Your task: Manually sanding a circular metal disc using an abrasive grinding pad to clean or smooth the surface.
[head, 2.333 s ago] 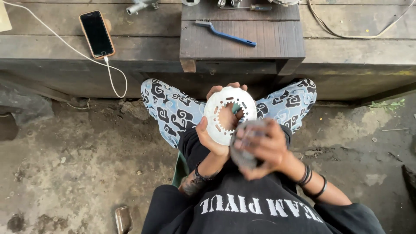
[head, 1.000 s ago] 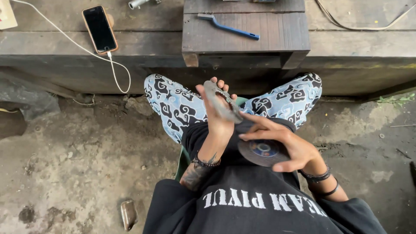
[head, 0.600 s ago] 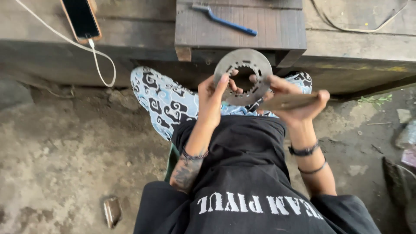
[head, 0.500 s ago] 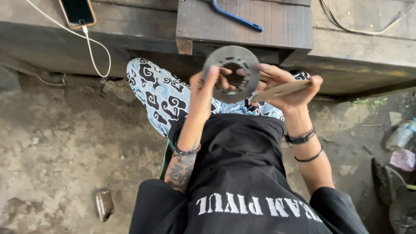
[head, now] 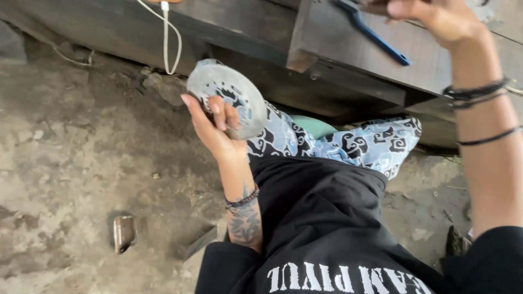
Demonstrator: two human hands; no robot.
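My left hand [head: 215,128] grips a round grey metal disc [head: 229,92] with holes and a cut-out middle, tilted and held out to the left above my patterned blue trousers. My right hand [head: 441,19] is raised to the top edge of the view, over a dark wooden block [head: 338,54] on the bench. It hovers just above and right of a blue-handled tool [head: 376,35] lying on that block. Something dark shows at its fingertips, but the frame edge cuts it off, and I cannot tell what it is.
A white cable [head: 166,38] hangs down from the wooden bench [head: 234,22]. A small rusty metal piece [head: 124,233] lies on the dirt floor at lower left. A green seat [head: 313,126] shows between my knees.
My hands have parted. The left hand swung the holed disc down and to the left, while the right hand lifted up to the wooden block. The view tilted and moved closer.
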